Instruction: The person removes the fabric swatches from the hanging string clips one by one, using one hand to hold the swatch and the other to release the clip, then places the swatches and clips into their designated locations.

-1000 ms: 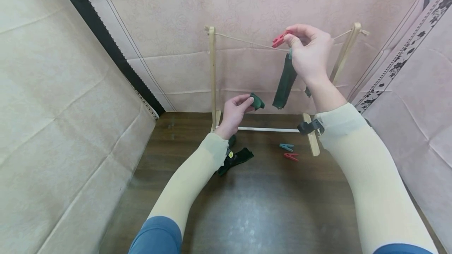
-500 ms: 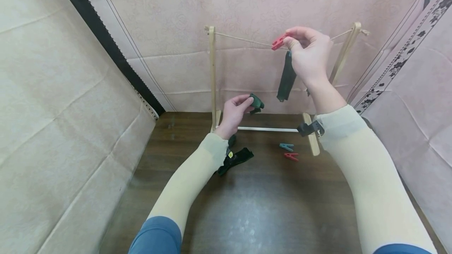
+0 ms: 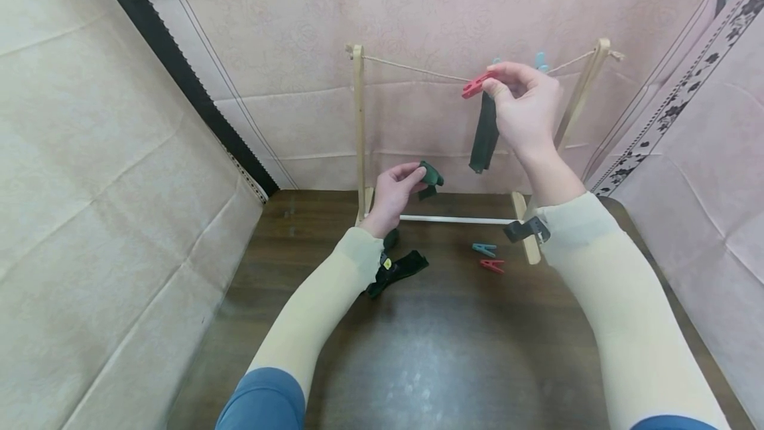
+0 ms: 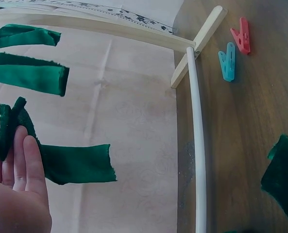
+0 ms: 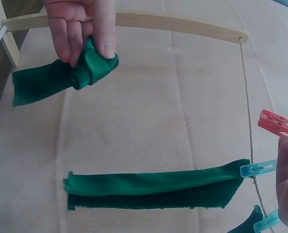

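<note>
My left hand (image 3: 392,196) pinches a green cloth strip (image 4: 78,163) between thumb and fingers, its loose end hanging below. Up by the string line (image 3: 418,70), my right hand (image 3: 528,101) pinches a red clothespin (image 5: 276,123) that lies close in front of the string. A second green strip (image 5: 153,187) hangs from the string by a blue clothespin (image 5: 258,168), just left of the right hand in the head view. Beside it another blue clothespin (image 5: 266,222) grips a further green strip (image 5: 248,224), mostly hidden behind the right hand in the head view.
Two wooden posts (image 3: 359,125) carry the string, joined low down by a white rod (image 3: 453,219). On the brown table (image 3: 418,357) lie a blue clothespin (image 3: 484,249), a red clothespin (image 3: 492,265) and dark green cloth (image 3: 402,271). Fabric walls surround the table.
My right hand has moved slightly down with the red clothespin, exposing blue clothespin tops on the line. The hanging strip has swung. The left hand stays nearly still.
</note>
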A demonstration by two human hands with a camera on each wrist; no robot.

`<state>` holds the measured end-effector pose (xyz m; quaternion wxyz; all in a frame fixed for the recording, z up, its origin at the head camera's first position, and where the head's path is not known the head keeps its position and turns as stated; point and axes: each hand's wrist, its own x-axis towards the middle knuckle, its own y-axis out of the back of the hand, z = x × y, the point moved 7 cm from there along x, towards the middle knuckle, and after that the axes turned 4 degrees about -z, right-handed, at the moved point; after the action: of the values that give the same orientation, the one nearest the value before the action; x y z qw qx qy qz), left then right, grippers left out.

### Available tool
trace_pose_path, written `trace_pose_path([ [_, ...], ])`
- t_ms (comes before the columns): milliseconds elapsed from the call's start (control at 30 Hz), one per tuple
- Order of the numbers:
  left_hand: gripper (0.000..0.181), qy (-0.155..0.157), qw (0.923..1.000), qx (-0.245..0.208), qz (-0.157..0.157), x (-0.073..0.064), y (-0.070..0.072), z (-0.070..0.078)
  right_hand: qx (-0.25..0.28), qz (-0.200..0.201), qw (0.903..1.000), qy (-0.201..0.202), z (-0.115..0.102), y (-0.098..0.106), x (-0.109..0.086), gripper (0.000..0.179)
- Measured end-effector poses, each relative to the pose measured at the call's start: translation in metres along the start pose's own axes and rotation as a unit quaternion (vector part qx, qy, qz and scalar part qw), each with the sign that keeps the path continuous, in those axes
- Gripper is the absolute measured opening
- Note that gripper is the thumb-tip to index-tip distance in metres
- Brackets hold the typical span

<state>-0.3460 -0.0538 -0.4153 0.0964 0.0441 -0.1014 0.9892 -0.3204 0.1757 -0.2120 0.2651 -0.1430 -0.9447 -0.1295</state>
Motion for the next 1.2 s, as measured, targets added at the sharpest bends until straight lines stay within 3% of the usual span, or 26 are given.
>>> trace_pose_path([
  [1200, 0.022, -0.011, 0.9999, -0.002, -0.005, 0.005, 0.004, -0.003, -0.026, -0.017, 0.9994, -0.012, 0.024, -0.004, -0.008, 0.024],
])
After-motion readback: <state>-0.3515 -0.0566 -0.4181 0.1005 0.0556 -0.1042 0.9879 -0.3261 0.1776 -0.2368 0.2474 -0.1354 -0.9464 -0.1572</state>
